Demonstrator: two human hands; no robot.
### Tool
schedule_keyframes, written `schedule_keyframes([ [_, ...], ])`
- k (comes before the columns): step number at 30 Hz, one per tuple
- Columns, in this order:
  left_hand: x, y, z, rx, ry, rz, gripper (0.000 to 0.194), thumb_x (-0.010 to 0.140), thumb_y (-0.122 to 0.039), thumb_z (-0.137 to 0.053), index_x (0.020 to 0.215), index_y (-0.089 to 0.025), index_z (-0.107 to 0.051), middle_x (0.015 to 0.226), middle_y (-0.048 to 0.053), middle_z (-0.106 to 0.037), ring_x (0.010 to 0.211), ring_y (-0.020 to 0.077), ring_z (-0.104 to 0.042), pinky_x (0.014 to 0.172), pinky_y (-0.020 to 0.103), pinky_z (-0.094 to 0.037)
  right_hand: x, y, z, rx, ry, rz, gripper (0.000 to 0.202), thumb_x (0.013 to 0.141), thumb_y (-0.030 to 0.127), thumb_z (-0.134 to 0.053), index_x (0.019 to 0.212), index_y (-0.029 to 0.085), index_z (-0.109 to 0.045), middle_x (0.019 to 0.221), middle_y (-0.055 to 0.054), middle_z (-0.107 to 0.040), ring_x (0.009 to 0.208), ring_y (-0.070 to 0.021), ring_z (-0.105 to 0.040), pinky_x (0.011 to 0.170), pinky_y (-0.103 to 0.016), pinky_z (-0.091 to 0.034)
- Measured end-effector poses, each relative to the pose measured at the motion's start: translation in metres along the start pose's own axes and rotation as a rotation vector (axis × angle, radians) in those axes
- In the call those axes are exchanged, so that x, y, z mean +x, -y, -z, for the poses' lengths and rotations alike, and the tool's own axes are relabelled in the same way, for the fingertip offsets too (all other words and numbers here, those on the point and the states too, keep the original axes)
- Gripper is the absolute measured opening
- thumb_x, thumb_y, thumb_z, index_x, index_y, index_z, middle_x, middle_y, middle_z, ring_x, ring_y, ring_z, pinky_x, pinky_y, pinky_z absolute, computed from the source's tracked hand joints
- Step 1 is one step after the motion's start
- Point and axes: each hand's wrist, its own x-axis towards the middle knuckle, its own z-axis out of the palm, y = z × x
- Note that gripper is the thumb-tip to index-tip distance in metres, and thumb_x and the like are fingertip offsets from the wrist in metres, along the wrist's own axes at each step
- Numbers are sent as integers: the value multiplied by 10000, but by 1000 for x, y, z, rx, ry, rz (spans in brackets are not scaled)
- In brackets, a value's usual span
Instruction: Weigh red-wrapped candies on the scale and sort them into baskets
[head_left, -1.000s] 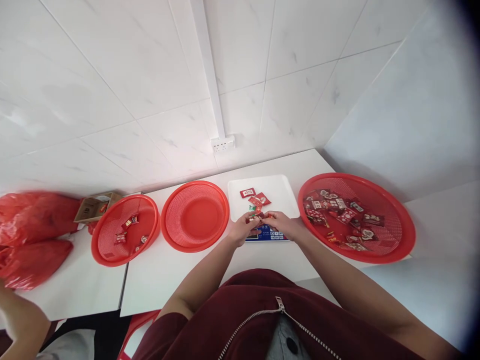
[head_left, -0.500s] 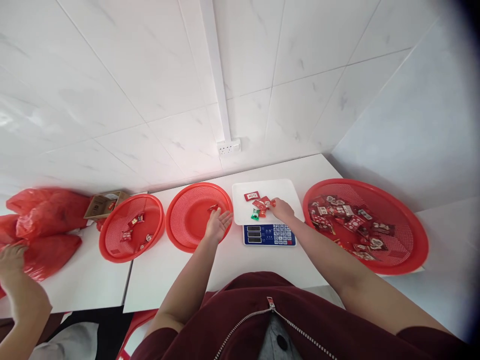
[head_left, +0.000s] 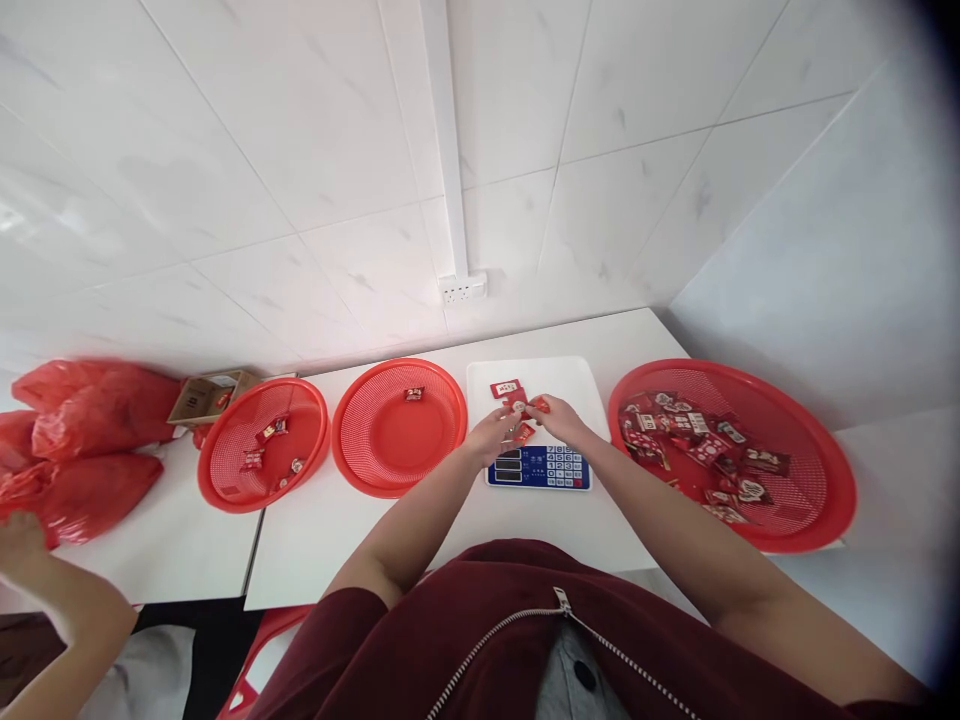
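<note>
My left hand reaches over the white weighing tray, its fingertips closed at a red wrapped candy. Close beside it, my right hand pinches red candy wrapping between thumb and fingers. The fingertips of both hands nearly meet there. Another red packet lies flat on the tray behind the hands. One more red piece shows below my left fingers, which hide part of the pile. The scale's blue keypad panel faces me below the tray.
At right stands a large red basket with many wrapped candies. A red basket left of the scale holds one candy; a further basket holds several. Red plastic bags, a cardboard box and another person's arm are farther left.
My left hand has moved right from the middle basket to the tray and closed at the candies, covering the green one. A candy now shows uncovered in that basket. My right hand stays over the tray.
</note>
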Motion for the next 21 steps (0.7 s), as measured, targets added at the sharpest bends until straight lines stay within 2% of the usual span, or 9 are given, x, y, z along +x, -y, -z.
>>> schedule_keyframes([
  [2,8,-3,-1,-31,-59,-71,206,809,-257,-651,975,-145,-607,899,78,-651,725,129,-631,808,324,-495,-4,11,0,65,67,78,197,839,354,-515,875,181,-602,853,-34,-683,740,-152,-613,645,-235,-426],
  [5,14,-9,16,-51,-241,-168,152,893,-275,-526,966,-150,-571,882,65,-634,671,84,-608,772,252,-500,-2,15,0,74,48,62,234,864,341,-483,985,177,-599,904,-41,-688,769,-152,-626,664,-236,-435],
  [8,9,-14,43,-5,-394,-219,237,956,-338,-358,1072,-186,-500,1001,81,-608,753,79,-617,766,215,-494,2,7,-3,-115,37,3,234,883,315,-463,1005,167,-597,949,-58,-680,832,-167,-627,687,-239,-427],
  [11,2,-11,59,141,-457,-235,328,960,-398,-290,1167,-192,-438,1093,125,-581,837,122,-628,757,249,-503,0,0,-11,-304,117,45,180,850,255,-518,966,170,-626,1038,-76,-653,909,-188,-614,705,-234,-414],
  [13,1,-4,56,310,-435,-234,334,944,-394,-343,1192,-188,-430,1087,128,-587,849,145,-627,760,281,-501,-7,-1,-17,-380,161,88,211,826,193,-534,1014,177,-629,1114,-89,-622,934,-198,-607,686,-230,-406],
  [16,8,7,38,643,-332,-245,273,852,-330,-548,1090,-198,-521,1031,87,-616,922,178,-603,830,313,-464,-20,0,-24,-529,177,126,361,843,112,-465,1182,192,-559,1218,-110,-566,974,-206,-595,647,-229,-387],
  [19,22,13,18,963,-248,-266,210,773,-277,-646,952,-197,-570,1087,84,-605,1111,232,-516,932,341,-386,-30,3,-25,-596,175,128,370,871,92,-406,1204,193,-534,1191,-112,-579,968,-200,-595,643,-233,-378],
  [21,32,13,8,1132,-223,-268,213,775,-247,-635,965,-187,-557,1148,109,-579,1188,259,-456,954,358,-356,-34,3,-24,-597,173,133,344,882,96,-389,1175,185,-547,1144,-109,-600,948,-200,-599,643,-240,-376],
])
